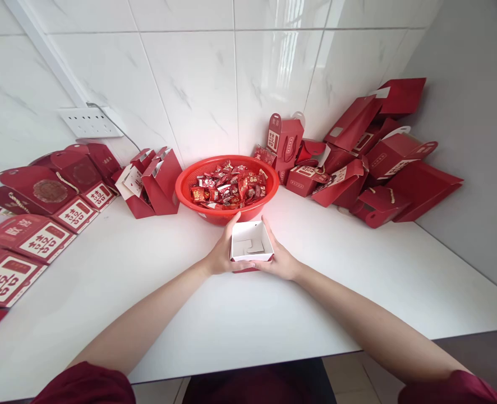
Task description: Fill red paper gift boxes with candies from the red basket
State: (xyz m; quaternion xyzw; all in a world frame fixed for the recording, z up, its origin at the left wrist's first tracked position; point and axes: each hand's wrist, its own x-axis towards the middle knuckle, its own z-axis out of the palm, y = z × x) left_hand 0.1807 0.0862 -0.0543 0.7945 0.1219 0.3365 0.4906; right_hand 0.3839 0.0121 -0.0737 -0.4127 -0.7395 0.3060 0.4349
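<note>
Between my two hands is a small open-topped gift box [252, 247], white inside and red outside. Its inside shows only the folded bottom flaps. My left hand [223, 252] grips the box's left side, thumb along the near side. On the opposite side, my right hand [280, 255] wraps the right wall in the same way. Just beyond the box stands a red plastic basket [185, 191] holding many red-wrapped candies [229, 185].
Red gift boxes [50, 235] line the table's left side. Two upright boxes [151, 182] stand left of the basket. More red boxes [358, 151] are heaped at the right by a grey panel [475, 168]. A power strip [91, 122] is on the tiled wall; the white table [240, 320] ends near me.
</note>
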